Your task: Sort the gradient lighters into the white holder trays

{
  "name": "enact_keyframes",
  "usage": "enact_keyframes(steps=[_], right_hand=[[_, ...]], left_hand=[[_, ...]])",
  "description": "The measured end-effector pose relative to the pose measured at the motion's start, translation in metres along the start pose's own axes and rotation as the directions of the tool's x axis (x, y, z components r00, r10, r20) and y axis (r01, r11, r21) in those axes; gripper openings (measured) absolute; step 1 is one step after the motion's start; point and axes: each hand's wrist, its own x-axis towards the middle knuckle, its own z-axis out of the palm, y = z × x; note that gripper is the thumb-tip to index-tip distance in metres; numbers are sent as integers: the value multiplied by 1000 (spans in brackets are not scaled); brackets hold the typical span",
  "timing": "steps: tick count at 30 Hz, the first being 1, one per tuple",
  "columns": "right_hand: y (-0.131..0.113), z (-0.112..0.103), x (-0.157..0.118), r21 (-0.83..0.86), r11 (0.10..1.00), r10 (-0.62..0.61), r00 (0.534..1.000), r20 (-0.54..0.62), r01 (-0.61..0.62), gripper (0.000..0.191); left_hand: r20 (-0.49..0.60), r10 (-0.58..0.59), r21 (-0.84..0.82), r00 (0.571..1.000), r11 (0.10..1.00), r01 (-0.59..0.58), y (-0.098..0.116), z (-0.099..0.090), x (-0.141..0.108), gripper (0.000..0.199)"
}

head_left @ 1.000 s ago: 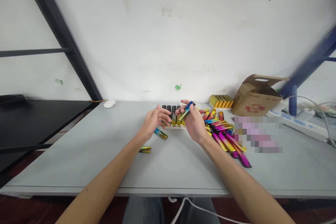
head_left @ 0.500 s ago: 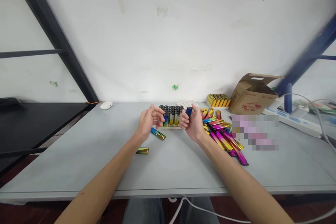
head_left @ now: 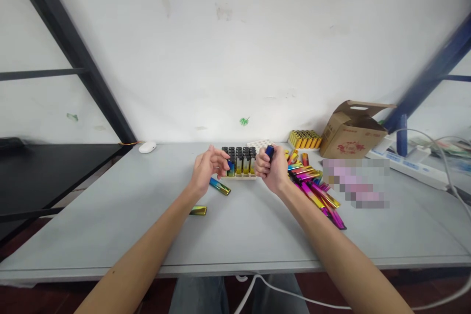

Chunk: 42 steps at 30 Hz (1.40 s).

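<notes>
My right hand [head_left: 274,169] is closed around a lighter with a dark blue end [head_left: 270,151] that sticks up past the thumb; the fist hides the rest of it. My left hand [head_left: 210,169] has loosely curled fingers, spread apart and holding nothing. Its fingertips are beside a blue-and-gold lighter [head_left: 230,169] standing at the front left corner of a tray [head_left: 245,177]. Several black-topped lighters [head_left: 246,161] stand upright in rows in that tray. Two shiny lighters lie near my left hand and forearm: a blue-and-gold one [head_left: 221,187] and a gold one [head_left: 198,210].
A pile of shiny magenta, gold and orange lighters [head_left: 318,194] lies right of my right hand. Behind it are a rack of yellow lighters [head_left: 305,139], a white holed tray [head_left: 259,143] and an open cardboard box [head_left: 353,137]. A power strip [head_left: 408,164] lies far right, a white case [head_left: 147,147] back left.
My right hand has moved slightly right, away from the tray, and turned so the lighter's blue end tilts more to the right. My left hand has barely moved.
</notes>
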Motion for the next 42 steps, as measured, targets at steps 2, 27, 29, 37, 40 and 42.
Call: enact_keyframes(steps=[2, 27, 29, 37, 40, 42], right_hand=[[4, -1, 2, -37, 999, -3, 1000, -23, 3, 36], [45, -1, 0, -454, 876, -117, 985, 124, 161, 49], [47, -2, 0, -468, 870, -108, 987, 119, 152, 48], [45, -6, 5, -399, 912, -64, 995, 83, 92, 48], [42, -7, 7, -313, 942, -85, 990, 115, 117, 45], [40, -7, 7, -236, 962, -113, 987, 115, 138, 35]], left_hand=[[-26, 14, 4, 1000, 1000, -14, 0, -1, 1, 47], [-280, 223, 284, 934, 948, -141, -25, -15, 16, 46], [-286, 246, 293, 926, 942, -160, -25, -15, 16, 46], [-467, 377, 286, 800, 920, -268, -15, -21, 15, 45], [-467, 369, 253, 803, 927, -278, -14, -24, 16, 46], [-447, 368, 264, 815, 925, -273, -16, -23, 15, 47]])
